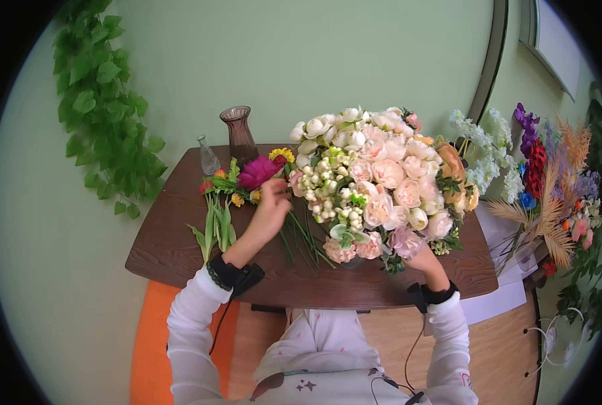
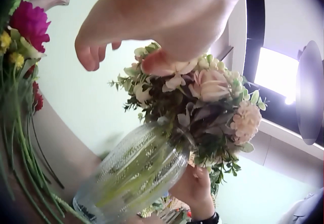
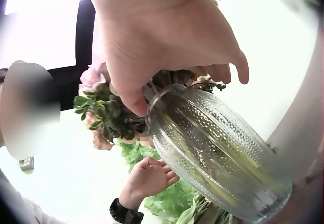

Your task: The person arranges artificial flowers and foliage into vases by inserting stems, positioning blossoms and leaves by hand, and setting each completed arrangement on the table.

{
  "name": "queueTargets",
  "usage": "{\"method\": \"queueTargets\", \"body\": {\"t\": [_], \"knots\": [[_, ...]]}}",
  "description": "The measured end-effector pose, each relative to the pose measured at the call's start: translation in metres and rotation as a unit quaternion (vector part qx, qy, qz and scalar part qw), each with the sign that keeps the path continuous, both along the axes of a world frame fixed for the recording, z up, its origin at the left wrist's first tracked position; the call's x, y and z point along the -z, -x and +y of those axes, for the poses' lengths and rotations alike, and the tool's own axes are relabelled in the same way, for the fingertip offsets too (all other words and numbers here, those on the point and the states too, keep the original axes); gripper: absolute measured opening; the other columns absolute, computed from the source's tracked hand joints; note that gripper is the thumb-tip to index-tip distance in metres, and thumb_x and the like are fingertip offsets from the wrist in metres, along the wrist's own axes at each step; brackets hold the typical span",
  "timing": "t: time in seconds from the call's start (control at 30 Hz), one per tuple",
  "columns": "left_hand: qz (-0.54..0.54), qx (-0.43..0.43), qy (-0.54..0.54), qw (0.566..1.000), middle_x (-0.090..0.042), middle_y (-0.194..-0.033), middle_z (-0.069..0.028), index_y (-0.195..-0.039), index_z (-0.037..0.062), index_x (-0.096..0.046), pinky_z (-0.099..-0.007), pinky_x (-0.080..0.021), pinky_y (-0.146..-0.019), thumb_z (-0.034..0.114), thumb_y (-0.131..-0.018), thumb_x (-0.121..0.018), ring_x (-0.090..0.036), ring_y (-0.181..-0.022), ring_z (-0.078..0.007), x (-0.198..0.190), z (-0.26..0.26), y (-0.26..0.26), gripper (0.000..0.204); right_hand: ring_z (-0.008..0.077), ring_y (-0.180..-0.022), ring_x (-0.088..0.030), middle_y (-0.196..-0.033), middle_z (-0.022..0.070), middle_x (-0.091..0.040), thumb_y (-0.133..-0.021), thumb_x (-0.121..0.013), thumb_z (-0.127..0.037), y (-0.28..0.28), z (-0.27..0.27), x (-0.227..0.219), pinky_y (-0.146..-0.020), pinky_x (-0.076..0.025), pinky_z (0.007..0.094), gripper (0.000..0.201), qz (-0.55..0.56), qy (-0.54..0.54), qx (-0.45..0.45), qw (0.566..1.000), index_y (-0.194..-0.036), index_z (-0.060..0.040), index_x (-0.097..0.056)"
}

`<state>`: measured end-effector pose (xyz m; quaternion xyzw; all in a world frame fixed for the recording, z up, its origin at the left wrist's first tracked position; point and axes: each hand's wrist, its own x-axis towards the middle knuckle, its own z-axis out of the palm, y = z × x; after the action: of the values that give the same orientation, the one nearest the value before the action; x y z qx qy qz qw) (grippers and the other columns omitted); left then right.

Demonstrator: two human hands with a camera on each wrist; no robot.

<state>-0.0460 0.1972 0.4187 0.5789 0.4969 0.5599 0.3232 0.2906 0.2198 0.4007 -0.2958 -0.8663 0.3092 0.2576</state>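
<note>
A full bouquet point(image 1: 388, 175) of cream and pale pink flowers with white berries stands in a ribbed clear glass vase point(image 3: 217, 148). My left hand point(image 1: 270, 212) hovers at the bouquet's left side, fingers loosely bent and holding nothing. In the left wrist view its thumb overlaps a pale flower point(image 2: 207, 84). Under the bouquet's right side, my right hand point(image 3: 167, 41) holds the stems just above the vase's rim, thumb on one side; some of its fingertips are hidden among leaves. Close to the left hand lies a magenta flower point(image 1: 257, 173).
Behind the magenta flower stand a tall purple-tinted glass vase point(image 1: 240, 135) and a small clear bottle point(image 1: 208, 158). Loose green stems point(image 1: 304, 239) and leaves point(image 1: 213, 226) lie on the brown table point(image 1: 159, 236). More flowers point(image 1: 537, 169) fill the right side; ivy point(image 1: 102, 101) hangs at left.
</note>
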Motion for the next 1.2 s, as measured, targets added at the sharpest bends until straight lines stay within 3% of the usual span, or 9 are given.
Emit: {"method": "queueTargets", "body": {"t": [0.07, 0.17, 0.23, 0.37, 0.5, 0.7, 0.83, 1.03, 1.2], "knots": [[0.048, 0.12, 0.023, 0.991, -0.037, -0.126, -0.0182, -0.125, -0.0027, -0.025, -0.0357, -0.039, -0.087, 0.009, -0.074, -0.059, -0.039, -0.118, -0.0276, 0.009, -0.008, -0.009, 0.062, 0.0237, -0.098, -0.053, -0.104, 0.01, -0.057, -0.076, -0.058, -0.007, -0.005, -0.022, -0.011, -0.085, -0.041, 0.0331, 0.031, -0.073, -0.065, 0.082, 0.992, -0.107, -0.0025, -0.052], [0.112, 0.169, 0.039, 0.978, -0.037, -0.127, -0.0184, -0.128, -0.0021, -0.022, -0.0349, -0.038, -0.09, 0.013, -0.071, -0.066, -0.037, -0.121, -0.0282, 0.001, -0.016, -0.03, 0.073, 0.0268, -0.093, -0.055, -0.098, 0.0128, -0.059, -0.076, -0.057, -0.009, -0.008, -0.063, -0.048, -0.081, -0.043, 0.033, 0.024, 0.025, -0.018, 0.124, 0.992, -0.099, -0.0009, -0.056], [0.101, 0.201, -0.003, 0.974, -0.038, -0.127, -0.0175, -0.128, -0.0016, -0.024, -0.0341, -0.037, -0.091, 0.011, -0.07, -0.066, -0.038, -0.12, -0.0274, 0.006, -0.009, -0.04, 0.072, 0.0301, -0.084, -0.058, -0.091, 0.0143, -0.06, -0.076, -0.058, -0.01, -0.013, -0.087, -0.081, -0.076, -0.045, 0.0337, 0.018, -0.099, 0.027, 0.063, 0.993, -0.091, 0.0012, -0.06], [0.122, 0.262, -0.092, 0.953, -0.039, -0.127, -0.0158, -0.127, -0.0014, -0.03, -0.0317, -0.037, -0.093, 0.006, -0.069, -0.065, -0.04, -0.116, -0.0246, -0.005, -0.002, -0.059, 0.068, 0.0275, -0.075, -0.059, -0.083, 0.0124, -0.062, -0.074, -0.061, -0.01, -0.005, -0.124, -0.123, -0.068, -0.046, 0.0334, 0.014, -0.059, 0.02, -0.017, 0.998, -0.083, 0.0009, -0.06], [0.051, 0.258, -0.117, 0.958, -0.055, -0.11, -0.0129, -0.112, -0.0011, -0.048, -0.0303, -0.041, -0.086, -0.001, -0.07, -0.06, -0.051, -0.099, -0.0203, -0.01, -0.006, -0.072, 0.045, 0.0231, -0.07, -0.057, -0.082, 0.0104, -0.061, -0.068, -0.067, -0.01, 0.015, -0.136, -0.139, -0.061, -0.042, 0.0315, 0.013, 0.013, -0.191, -0.032, 0.981, -0.075, -0.0042, -0.057], [0.026, 0.201, -0.099, 0.974, -0.056, -0.108, -0.0121, -0.11, -0.0007, -0.049, -0.0313, -0.04, -0.087, -0.003, -0.074, -0.056, -0.052, -0.1, -0.0203, -0.005, 0.0, -0.081, 0.037, 0.0307, -0.102, -0.043, -0.113, 0.0123, -0.047, -0.057, -0.075, -0.018, 0.058, -0.128, -0.142, -0.084, -0.036, 0.0425, 0.045, -0.056, -0.427, 0.085, 0.899, -0.097, -0.0096, -0.056], [0.067, 0.146, -0.176, 0.971, -0.05, -0.113, -0.013, -0.117, -0.0023, -0.04, -0.0319, -0.039, -0.09, 0.0, -0.078, -0.055, -0.049, -0.105, -0.0227, 0.004, 0.012, -0.081, 0.042, 0.0313, -0.11, -0.039, -0.122, 0.0121, -0.042, -0.056, -0.075, -0.02, 0.08, -0.112, -0.133, -0.089, -0.033, 0.0445, 0.057, -0.063, -0.455, 0.106, 0.882, -0.109, -0.013, -0.054], [-0.185, 0.209, -0.178, 0.944, -0.049, -0.116, -0.0115, -0.119, -0.0005, -0.038, -0.0317, -0.039, -0.09, 0.013, -0.069, -0.071, -0.048, -0.106, -0.0199, -0.002, 0.003, -0.086, 0.062, 0.0321, -0.112, -0.04, -0.121, 0.0118, -0.044, -0.061, -0.072, -0.023, 0.097, -0.092, -0.119, -0.09, -0.031, 0.0457, 0.054, -0.044, -0.512, 0.168, 0.841, -0.11, -0.0104, -0.052], [-0.112, 0.18, -0.188, 0.959, -0.044, -0.12, -0.0108, -0.123, 0.001, -0.033, -0.0314, -0.039, -0.092, 0.019, -0.068, -0.074, -0.046, -0.11, -0.0202, -0.001, 0.004, -0.087, 0.071, 0.0323, -0.109, -0.042, -0.118, 0.012, -0.046, -0.058, -0.072, -0.023, 0.107, -0.087, -0.111, -0.088, -0.032, 0.0453, 0.051, -0.016, -0.544, 0.202, 0.814, -0.102, -0.0075, -0.051]]}}
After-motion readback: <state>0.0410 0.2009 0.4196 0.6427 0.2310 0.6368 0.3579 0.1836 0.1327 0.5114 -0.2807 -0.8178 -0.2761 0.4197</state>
